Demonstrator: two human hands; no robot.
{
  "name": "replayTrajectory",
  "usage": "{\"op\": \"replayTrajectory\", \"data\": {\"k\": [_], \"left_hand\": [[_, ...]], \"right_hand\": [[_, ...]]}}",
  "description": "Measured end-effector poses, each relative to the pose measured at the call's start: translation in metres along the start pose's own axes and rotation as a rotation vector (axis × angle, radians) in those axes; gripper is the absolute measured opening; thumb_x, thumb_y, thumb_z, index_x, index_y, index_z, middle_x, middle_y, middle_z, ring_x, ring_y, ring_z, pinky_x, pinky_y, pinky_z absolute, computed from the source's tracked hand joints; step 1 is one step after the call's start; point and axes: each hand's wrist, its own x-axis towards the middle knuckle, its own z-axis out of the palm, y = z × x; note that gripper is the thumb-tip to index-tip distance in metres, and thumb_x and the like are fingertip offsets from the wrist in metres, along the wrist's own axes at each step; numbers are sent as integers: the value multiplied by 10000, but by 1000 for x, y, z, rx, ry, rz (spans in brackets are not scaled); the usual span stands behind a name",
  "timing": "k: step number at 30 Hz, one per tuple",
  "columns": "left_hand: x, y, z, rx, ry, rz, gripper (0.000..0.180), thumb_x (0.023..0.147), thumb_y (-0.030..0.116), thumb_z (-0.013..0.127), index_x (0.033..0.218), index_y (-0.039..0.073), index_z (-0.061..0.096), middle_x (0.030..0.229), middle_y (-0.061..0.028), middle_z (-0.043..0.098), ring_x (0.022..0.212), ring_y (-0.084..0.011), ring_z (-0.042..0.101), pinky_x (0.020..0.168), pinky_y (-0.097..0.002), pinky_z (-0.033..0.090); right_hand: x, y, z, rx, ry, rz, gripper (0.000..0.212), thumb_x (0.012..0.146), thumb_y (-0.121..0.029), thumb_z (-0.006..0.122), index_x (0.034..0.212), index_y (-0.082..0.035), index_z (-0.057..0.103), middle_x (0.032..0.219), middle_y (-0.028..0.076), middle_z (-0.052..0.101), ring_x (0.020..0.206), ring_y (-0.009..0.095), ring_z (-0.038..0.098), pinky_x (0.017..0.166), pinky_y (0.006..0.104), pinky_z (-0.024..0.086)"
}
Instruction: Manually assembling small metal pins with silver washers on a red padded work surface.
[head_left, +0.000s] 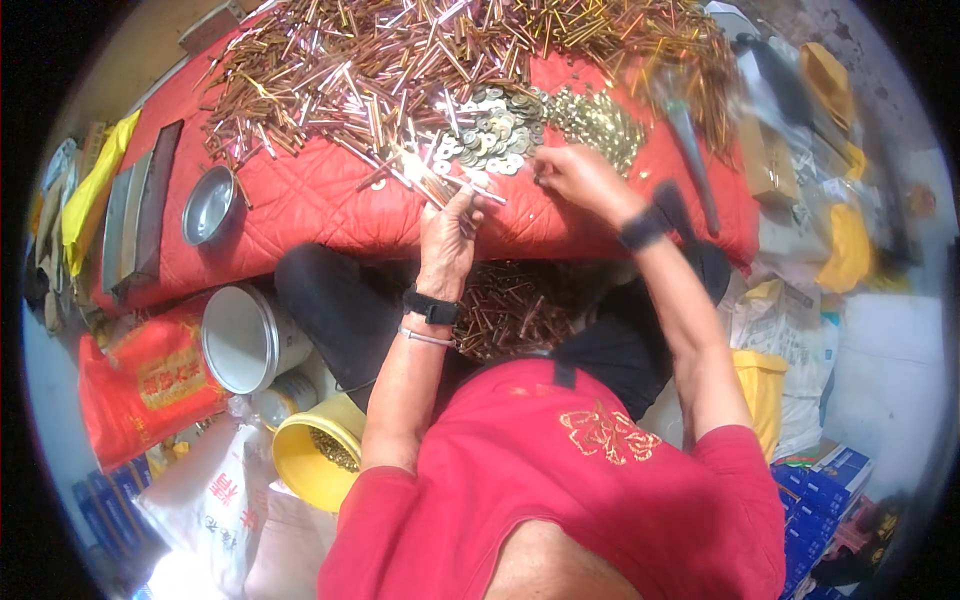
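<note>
My left hand (pixel 450 235) is closed around a few thin copper-coloured rods (pixel 428 182), their ends pointing up and away from me; a paler rod end sticks out to the right by the fingertips. My right hand (pixel 585 180) is pinched at the near right edge of a heap of round silvery washers (pixel 500 130). Whatever lies between its fingertips is too small and dark to name. Just beyond this hand spreads a pile of tiny brass-coloured pieces (pixel 600 125). A large heap of copper-coloured rods (pixel 400 60) covers the far side of the red quilted cloth (pixel 330 215).
A metal bowl (pixel 210 205) sits at the cloth's left, near a long dark metal bar (pixel 155 200). More rods (pixel 510 315) lie between my legs. A grey stick-like tool (pixel 692 165) rests at right. Lower left are a white bucket (pixel 240 340) and yellow bucket (pixel 305 465).
</note>
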Motion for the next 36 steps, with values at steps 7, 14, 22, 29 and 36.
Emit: {"op": "replayTrajectory", "data": {"k": [7, 14, 22, 29, 36], "left_hand": [[-5, 12, 6, 169, -246, -205, 255, 906, 217, 573, 963, -31, 597, 586, 39, 474, 434, -22, 333, 403, -180, 228], [-7, 27, 18, 340, -420, -297, 156, 893, 158, 578, 919, 5, 598, 557, 74, 389, 427, -16, 303, 395, -184, 211], [3, 37, 16, 334, -493, -339, 187, 881, 178, 593, 912, -6, 593, 547, 76, 383, 425, -14, 304, 397, -188, 207], [7, 44, 23, 470, -534, -319, 191, 870, 183, 606, 903, -5, 609, 564, 79, 400, 429, -9, 307, 393, -185, 212], [11, 52, 25, 534, -545, -350, 175, 862, 183, 618, 897, 13, 634, 575, 75, 409, 445, -8, 306, 403, -187, 210]], "right_hand": [[-43, -42, 4, 728, 304, 203, 189, 855, -130, 644, 1015, -31, 665, 774, -3, 639, 692, 47, 538, 641, 215, 453], [-44, -37, 0, 771, 274, 78, 202, 847, -109, 650, 1030, -25, 666, 896, 28, 666, 800, 68, 581, 734, 235, 474], [-48, -35, -21, 742, 90, 98, 225, 837, -45, 635, 1059, -15, 655, 962, 40, 662, 916, 98, 588, 816, 247, 470], [-48, -37, -19, 782, -34, 87, 219, 847, -44, 625, 1062, -14, 654, 927, 13, 651, 842, 79, 585, 779, 232, 471], [-48, -34, -23, 746, 144, 148, 216, 844, -106, 644, 1044, -25, 659, 956, 59, 676, 889, 114, 607, 813, 258, 476]]}}
